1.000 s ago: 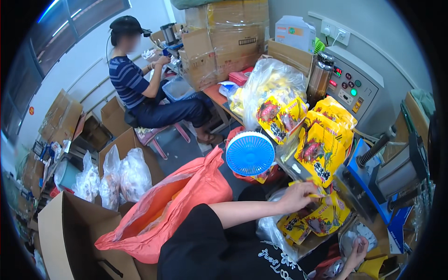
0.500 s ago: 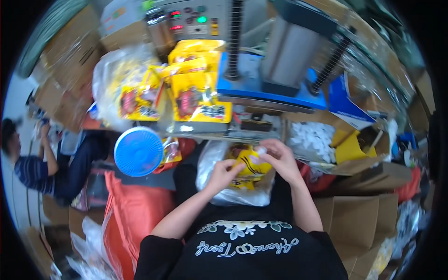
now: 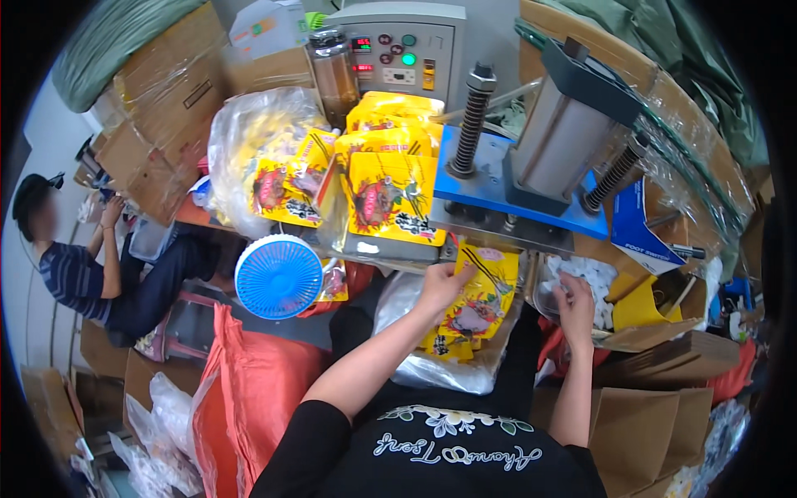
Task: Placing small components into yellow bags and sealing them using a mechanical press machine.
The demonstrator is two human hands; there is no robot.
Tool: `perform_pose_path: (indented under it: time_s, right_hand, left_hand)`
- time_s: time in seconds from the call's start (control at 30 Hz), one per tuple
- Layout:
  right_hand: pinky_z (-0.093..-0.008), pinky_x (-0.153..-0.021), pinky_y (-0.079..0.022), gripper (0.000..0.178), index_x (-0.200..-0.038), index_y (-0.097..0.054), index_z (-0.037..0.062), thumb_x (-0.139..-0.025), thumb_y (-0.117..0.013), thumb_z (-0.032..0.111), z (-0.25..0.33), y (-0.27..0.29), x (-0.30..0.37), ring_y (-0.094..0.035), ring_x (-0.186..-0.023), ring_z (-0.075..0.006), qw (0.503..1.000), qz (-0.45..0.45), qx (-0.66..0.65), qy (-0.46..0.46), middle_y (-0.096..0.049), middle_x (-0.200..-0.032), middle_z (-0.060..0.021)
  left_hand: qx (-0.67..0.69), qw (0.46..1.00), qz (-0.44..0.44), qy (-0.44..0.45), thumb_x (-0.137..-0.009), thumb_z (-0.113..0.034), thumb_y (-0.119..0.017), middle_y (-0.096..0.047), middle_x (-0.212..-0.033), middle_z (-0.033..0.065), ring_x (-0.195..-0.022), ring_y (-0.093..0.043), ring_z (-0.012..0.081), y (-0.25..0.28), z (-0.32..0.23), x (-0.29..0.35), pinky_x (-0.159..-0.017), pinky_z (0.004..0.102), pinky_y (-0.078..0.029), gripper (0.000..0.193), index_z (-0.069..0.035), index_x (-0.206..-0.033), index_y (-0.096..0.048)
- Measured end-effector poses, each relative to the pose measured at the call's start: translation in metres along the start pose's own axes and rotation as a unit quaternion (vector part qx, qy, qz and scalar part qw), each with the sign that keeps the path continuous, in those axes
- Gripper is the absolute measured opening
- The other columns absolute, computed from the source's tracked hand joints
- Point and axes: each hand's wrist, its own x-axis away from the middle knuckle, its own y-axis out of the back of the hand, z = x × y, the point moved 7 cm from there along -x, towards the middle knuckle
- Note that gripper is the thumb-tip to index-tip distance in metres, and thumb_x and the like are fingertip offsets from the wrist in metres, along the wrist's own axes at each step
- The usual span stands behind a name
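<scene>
My left hand is closed on the upper left edge of a yellow printed pouch. This pouch hangs upright in front of the press, above my lap. Below it, a clear plastic bag lies on my lap with more yellow pouches in it. My right hand is at the left side of a pile of small white plastic pieces, its fingers bent inward among them. What its fingertips hold, if anything, is too small to make out.
A press with a blue plate stands ahead, beside a grey control box. Stacked yellow pouches and a filled clear bag lie left of it. A blue fan and red sack are nearer. Another person sits far left.
My right hand has left the pouch and moved right to the white pieces. The left hand has raised the pouch so its printed face shows. The head view has shifted.
</scene>
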Motion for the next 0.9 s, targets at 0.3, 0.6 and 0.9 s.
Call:
perform_pose_path:
  time_s: [0.3, 0.6, 0.9]
  right_hand:
    - [-0.0308, -0.065, -0.046, 0.012, -0.096, -0.064, 0.0021, -0.085, -0.062, 0.003, -0.015, -0.023, 0.003, -0.058, -0.069, -0.0195, 0.997, 0.047, -0.051, -0.026, -0.059, -0.082, -0.0069]
    - [-0.0254, -0.069, -0.047, 0.024, -0.105, -0.065, 0.0029, -0.081, -0.070, 0.005, 0.053, -0.014, 0.007, -0.058, -0.079, -0.0118, 0.974, 0.074, -0.205, -0.067, -0.065, -0.092, -0.0045]
    - [-0.0294, -0.074, -0.046, 0.020, -0.094, -0.068, 0.0011, -0.074, -0.073, 0.003, 0.143, -0.018, 0.016, -0.059, -0.082, -0.0198, 0.966, 0.154, -0.144, 0.151, -0.065, -0.088, -0.0080]
  left_hand:
    - [-0.577, 0.713, -0.144, -0.372, -0.077, -0.032, -0.073, -0.045, -0.143, 0.0104, -0.137, -0.036, 0.0272, 0.074, -0.061, 0.039, -0.114, 0.0520, -0.014, 0.059, -0.016, -0.130, -0.055]
    - [-0.405, 0.831, -0.145, -0.354, -0.080, -0.007, -0.072, -0.069, -0.100, 0.0106, -0.099, -0.063, 0.0231, 0.068, -0.098, 0.089, -0.098, 0.0386, -0.037, 0.011, -0.004, -0.090, -0.070]
    - [-0.414, 0.869, -0.088, -0.255, -0.079, -0.009, -0.069, -0.070, -0.100, 0.0031, -0.125, -0.051, 0.0240, 0.053, -0.043, 0.099, -0.112, 0.0579, 0.001, 0.016, -0.013, -0.094, -0.074]
